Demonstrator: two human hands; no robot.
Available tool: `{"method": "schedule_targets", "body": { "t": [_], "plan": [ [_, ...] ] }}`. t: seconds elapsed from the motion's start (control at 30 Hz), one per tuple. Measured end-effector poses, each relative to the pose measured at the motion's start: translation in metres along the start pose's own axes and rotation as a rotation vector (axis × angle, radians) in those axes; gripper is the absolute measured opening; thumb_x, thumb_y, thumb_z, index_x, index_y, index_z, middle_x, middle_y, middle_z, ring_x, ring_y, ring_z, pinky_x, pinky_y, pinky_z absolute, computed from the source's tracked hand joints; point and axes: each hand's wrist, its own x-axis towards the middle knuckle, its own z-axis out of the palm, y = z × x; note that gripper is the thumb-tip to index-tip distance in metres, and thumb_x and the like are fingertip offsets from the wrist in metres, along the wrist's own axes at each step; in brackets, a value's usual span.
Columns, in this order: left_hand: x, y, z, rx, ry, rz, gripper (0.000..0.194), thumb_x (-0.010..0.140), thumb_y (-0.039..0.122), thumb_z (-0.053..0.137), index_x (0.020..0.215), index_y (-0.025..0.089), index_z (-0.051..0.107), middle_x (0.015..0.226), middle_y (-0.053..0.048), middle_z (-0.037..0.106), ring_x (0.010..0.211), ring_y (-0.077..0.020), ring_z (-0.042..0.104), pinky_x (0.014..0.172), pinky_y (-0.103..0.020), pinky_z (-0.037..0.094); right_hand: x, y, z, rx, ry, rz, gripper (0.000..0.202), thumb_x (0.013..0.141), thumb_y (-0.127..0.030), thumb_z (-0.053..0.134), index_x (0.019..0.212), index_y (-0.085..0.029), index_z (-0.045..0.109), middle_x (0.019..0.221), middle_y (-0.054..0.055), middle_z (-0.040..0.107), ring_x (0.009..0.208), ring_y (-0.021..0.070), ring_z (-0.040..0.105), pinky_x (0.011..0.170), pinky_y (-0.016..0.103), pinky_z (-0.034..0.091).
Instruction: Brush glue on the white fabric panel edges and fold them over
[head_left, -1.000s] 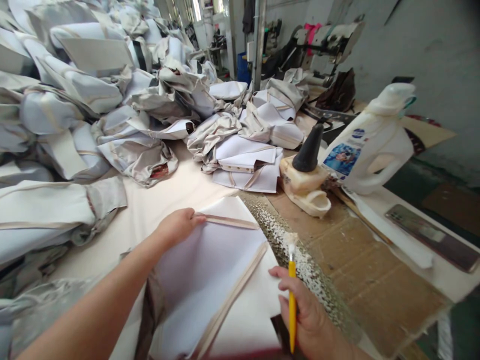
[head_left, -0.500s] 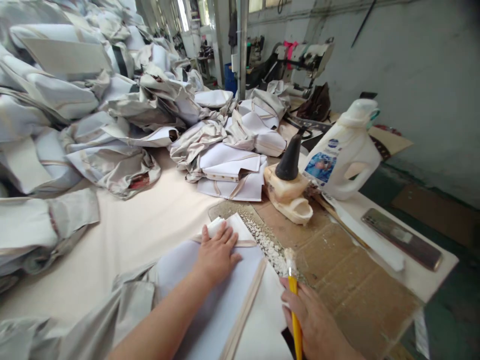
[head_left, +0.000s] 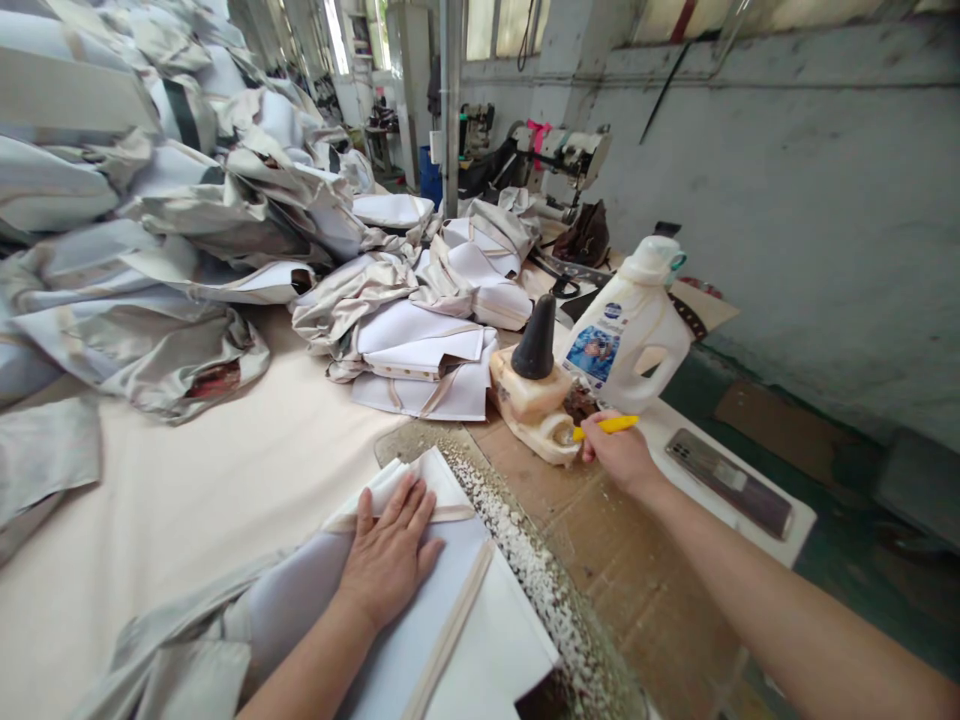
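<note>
My left hand (head_left: 390,550) lies flat, fingers spread, on a white bag piece (head_left: 457,600) with beige seam tape, pressing its folded top corner. Grey lining fabric (head_left: 187,650) trails from that piece at the lower left. In my right hand (head_left: 619,450) is a yellow-handled brush (head_left: 611,425), its bristle end inside the round mouth of a crusted glue pot (head_left: 531,395). The bristles are hidden in the mouth. A black cone (head_left: 535,340) stands on top of the pot. The bag piece's right edge rests along a board (head_left: 525,540) speckled with dried white glue.
Behind the pot stands a white jug (head_left: 634,330) with a blue label. A phone (head_left: 727,480) lies on the table's right edge. Heaped white and grey bag pieces (head_left: 420,345) cover the back and left. Brown cardboard (head_left: 637,580) lies under my right arm. A sewing machine (head_left: 570,150) stands farther back.
My right hand has moved up and away from the bag piece's edge, bringing the brush to the glue pot's mouth. My left hand stays flat on the piece. The view has shifted right.
</note>
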Motion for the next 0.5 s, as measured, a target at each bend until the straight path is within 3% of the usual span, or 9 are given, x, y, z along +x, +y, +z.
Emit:
{"method": "schedule_targets", "body": {
  "t": [0.17,0.3,0.5],
  "plan": [
    [0.000,-0.003,0.004,-0.006,0.000,-0.001,0.052,0.087,0.054,0.032,0.131,0.027,0.042,0.141,0.001,0.034,0.135,-0.0171,0.016,0.104,-0.046,-0.021,0.009,-0.008,0.008,-0.071,-0.038,-0.002,0.013,0.069,-0.027,0.050,0.058,-0.021,0.051,0.037,-0.003,0.049,0.035,0.0155,0.048,0.042,0.026,0.037],
    [0.000,-0.003,0.005,-0.019,0.004,0.004,0.052,0.087,0.053,0.033,0.131,0.027,0.042,0.141,0.001,0.035,0.135,-0.0175,0.017,0.105,-0.047,-0.021,0.010,-0.016,-0.008,-0.067,-0.030,-0.035,0.021,0.072,-0.030,0.048,0.054,-0.020,0.050,0.040,-0.002,0.051,0.039,0.0153,0.051,0.046,0.025,0.041],
    [-0.001,0.000,0.002,-0.020,0.021,-0.015,0.051,0.087,0.050,0.036,0.128,0.022,0.046,0.139,-0.002,0.039,0.134,-0.0177,0.020,0.106,-0.044,-0.019,0.005,-0.005,-0.032,-0.047,0.009,-0.080,0.026,0.076,-0.035,0.046,0.057,-0.019,0.052,0.042,0.000,0.053,0.042,0.0156,0.053,0.046,0.025,0.042]
  ]
}}
